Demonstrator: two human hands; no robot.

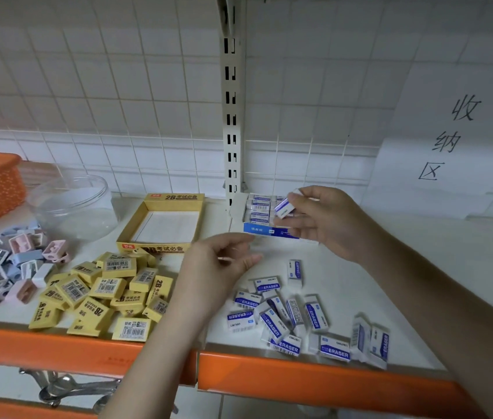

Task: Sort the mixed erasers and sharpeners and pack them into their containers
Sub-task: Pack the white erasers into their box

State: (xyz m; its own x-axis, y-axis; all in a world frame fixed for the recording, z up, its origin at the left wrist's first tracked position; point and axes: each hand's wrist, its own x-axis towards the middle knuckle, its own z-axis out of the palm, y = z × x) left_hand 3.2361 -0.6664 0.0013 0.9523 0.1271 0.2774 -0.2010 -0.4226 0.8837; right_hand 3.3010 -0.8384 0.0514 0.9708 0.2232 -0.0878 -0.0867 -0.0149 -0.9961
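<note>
1. The right hand (326,220) pinches one white eraser (284,208) between thumb and fingers, just above the blue box (265,229) at one o'clock, which already holds a row of the same kind.
2. The left hand (218,267) hovers at centre, fingers loosely curled and holding nothing.
3. Risk, as I judge it: the eraser is tilted, so it may catch on the packed row and sit proud, or knock a neighbour askew.
4. More white erasers (287,322) lie at five o'clock, several close to the shelf's orange lip (299,373); a sweeping wrist could push them off.
5. Yellow erasers (103,294) at seven o'clock wait below their empty yellow box (166,222); sharpeners (6,267) are piled at nine, beside a clear tub (73,204).
6. The shelf (390,267) is white, backed by wire grid, with a paper sign (447,140) at two o'clock.
</note>
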